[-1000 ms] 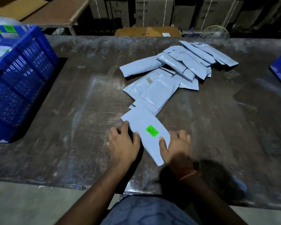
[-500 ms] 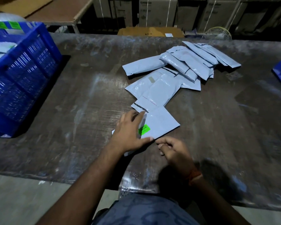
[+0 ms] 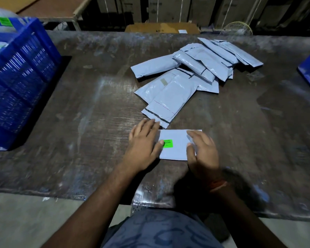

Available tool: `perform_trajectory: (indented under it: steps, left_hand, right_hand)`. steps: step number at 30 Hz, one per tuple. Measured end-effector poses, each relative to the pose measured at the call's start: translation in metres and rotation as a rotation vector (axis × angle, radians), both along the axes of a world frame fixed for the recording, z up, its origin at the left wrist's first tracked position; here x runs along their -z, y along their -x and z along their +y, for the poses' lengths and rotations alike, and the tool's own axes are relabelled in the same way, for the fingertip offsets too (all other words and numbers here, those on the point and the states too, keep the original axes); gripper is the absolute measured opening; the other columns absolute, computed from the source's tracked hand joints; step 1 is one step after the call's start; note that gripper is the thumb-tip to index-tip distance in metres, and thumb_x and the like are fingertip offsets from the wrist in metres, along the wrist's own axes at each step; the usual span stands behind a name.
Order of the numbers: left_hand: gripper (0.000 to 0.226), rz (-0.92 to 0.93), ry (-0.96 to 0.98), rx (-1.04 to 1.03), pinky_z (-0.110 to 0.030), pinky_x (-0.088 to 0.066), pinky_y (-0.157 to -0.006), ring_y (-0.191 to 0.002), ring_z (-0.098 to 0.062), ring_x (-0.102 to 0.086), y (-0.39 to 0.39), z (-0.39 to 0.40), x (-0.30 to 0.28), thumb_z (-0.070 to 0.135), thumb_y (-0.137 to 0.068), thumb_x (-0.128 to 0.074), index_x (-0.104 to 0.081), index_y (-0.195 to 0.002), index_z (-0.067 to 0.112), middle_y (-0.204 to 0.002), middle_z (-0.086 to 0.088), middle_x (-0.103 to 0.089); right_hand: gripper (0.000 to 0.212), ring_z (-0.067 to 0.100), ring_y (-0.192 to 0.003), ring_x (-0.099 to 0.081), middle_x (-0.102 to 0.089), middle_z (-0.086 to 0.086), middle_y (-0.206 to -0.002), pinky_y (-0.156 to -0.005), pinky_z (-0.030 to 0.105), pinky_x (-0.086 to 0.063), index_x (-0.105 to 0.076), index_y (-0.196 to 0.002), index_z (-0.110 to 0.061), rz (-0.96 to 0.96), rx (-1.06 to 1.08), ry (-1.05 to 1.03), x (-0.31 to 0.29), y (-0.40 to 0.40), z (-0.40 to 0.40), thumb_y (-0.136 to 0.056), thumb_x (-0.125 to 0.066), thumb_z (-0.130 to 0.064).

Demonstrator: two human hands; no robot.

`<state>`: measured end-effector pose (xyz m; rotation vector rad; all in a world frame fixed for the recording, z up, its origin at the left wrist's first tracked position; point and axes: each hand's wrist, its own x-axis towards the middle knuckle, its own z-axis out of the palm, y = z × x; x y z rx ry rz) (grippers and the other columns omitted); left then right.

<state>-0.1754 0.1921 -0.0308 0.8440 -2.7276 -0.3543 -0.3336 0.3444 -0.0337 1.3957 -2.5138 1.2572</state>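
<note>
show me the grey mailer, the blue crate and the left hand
grey mailer (image 3: 179,149): head view, middle of its bare face
blue crate (image 3: 23,81): head view, slatted side wall
left hand (image 3: 143,145): head view, back of the hand

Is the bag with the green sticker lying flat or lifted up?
Lying flat: the bag rests on the table, left hand and right hand pressing its two ends.

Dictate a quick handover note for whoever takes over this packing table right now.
Left hand: flat on the left end of the labelled mailer.
Right hand: on its right end; grip unclear.
Done: mailer lies flat near the table edge, green label up.
Left: pile of mailers behind it; probably all go into the blue crate.
</note>
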Motion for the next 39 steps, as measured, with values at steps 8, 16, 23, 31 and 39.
perform_trajectory:
  steps: [8, 16, 23, 31, 39]
  left_hand:
    - [0.064, -0.131, 0.018, 0.091, -0.051, -0.022, -0.12, -0.156, -0.024, 0.005, -0.007, 0.031, 0.014, 0.047, -0.106, -0.027, -0.018, -0.16, 0.014, -0.169, -0.002, -0.004]
    - [0.056, -0.156, -0.003, 0.024, -0.053, -0.019, -0.121, -0.156, -0.02, 0.002, -0.019, 0.025, 0.016, 0.049, -0.106, -0.021, -0.014, -0.16, 0.037, -0.169, 0.007, 0.002]
    - [0.057, -0.128, -0.069, -0.117, -0.054, -0.016, -0.122, -0.155, -0.027, -0.005, -0.033, 0.021, 0.019, 0.054, -0.104, -0.015, -0.012, -0.159, 0.042, -0.169, 0.003, -0.001]
    - [0.049, 0.098, -0.326, -0.394, -0.033, -0.036, -0.1, -0.126, -0.025, -0.044, -0.034, 0.017, 0.002, 0.048, -0.096, -0.045, -0.049, -0.143, 0.035, -0.139, -0.003, -0.047]
    - [0.022, 0.365, -0.671, -0.595, -0.021, -0.049, -0.057, -0.054, 0.001, -0.058, -0.016, -0.005, 0.003, 0.007, -0.093, -0.06, -0.07, -0.093, 0.026, -0.074, 0.006, -0.069]
  right_hand:
    - [0.061, 0.018, -0.153, -0.011, -0.012, -0.002, -0.166, -0.112, 0.045, -0.03, -0.027, -0.157, -0.02, 0.366, -0.244, -0.449, 0.027, 0.0, -0.011, -0.101, -0.027, -0.046]
    - [0.06, 0.027, -0.148, -0.028, -0.027, 0.003, -0.163, -0.111, 0.047, -0.031, -0.036, -0.153, -0.03, 0.343, -0.15, -0.488, 0.031, 0.003, -0.003, -0.099, -0.03, -0.054]
    - [0.066, 0.024, -0.15, -0.024, -0.026, -0.001, -0.163, -0.111, 0.047, -0.029, -0.029, -0.155, -0.032, 0.336, -0.017, -0.6, 0.033, 0.02, 0.014, -0.096, -0.022, -0.061]
    - [0.075, 0.03, -0.131, -0.044, -0.05, 0.008, -0.144, -0.105, 0.042, -0.033, -0.041, -0.15, -0.024, 0.041, 0.03, -0.432, 0.008, 0.038, 0.024, -0.085, -0.033, -0.059]
    - [0.047, 0.012, -0.075, -0.058, -0.065, 0.003, -0.095, -0.084, 0.035, -0.055, -0.063, -0.124, -0.021, -0.432, 0.103, -0.107, 0.004, 0.053, 0.009, -0.08, -0.064, -0.005]
